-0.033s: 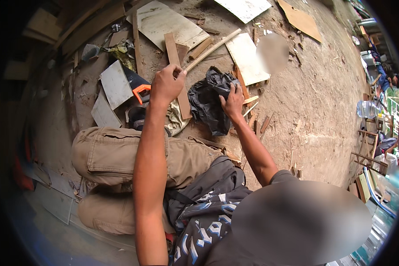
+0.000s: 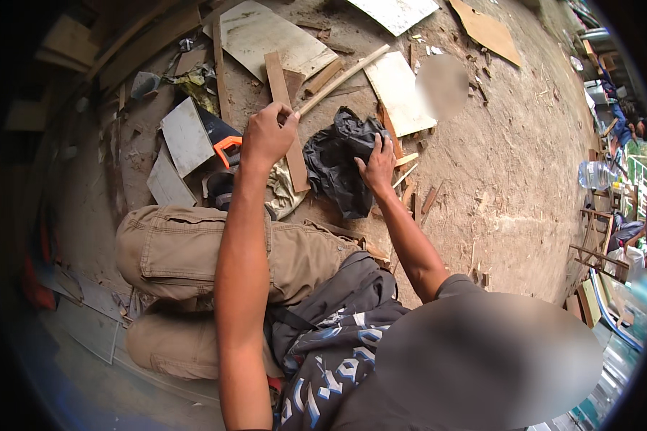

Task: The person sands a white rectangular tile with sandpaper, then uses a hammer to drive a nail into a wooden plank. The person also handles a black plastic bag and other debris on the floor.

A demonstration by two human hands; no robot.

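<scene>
My left hand (image 2: pixel 267 135) is closed in a pinch at the near end of a thin wooden stick (image 2: pixel 345 80), which slants away to the upper right. Under that hand lies a flat brown wood strip (image 2: pixel 287 122). To its right is a crumpled black plastic bag (image 2: pixel 331 161). My right hand (image 2: pixel 377 165) rests against the bag's right side, fingers apart and not wrapped round it. Left of my left wrist sits a handsaw (image 2: pixel 226 147) with an orange-and-black handle, its blade partly covered by a pale board (image 2: pixel 187 136).
Dirty white panels (image 2: pixel 273 39) and another white board (image 2: pixel 399 93) lie on the dirt floor beyond my hands. A tan board (image 2: pixel 485 32) is farther off. Wood scraps (image 2: pixel 430 201) are scattered by my right forearm. A clear plastic bottle (image 2: pixel 595 175) stands at the far right.
</scene>
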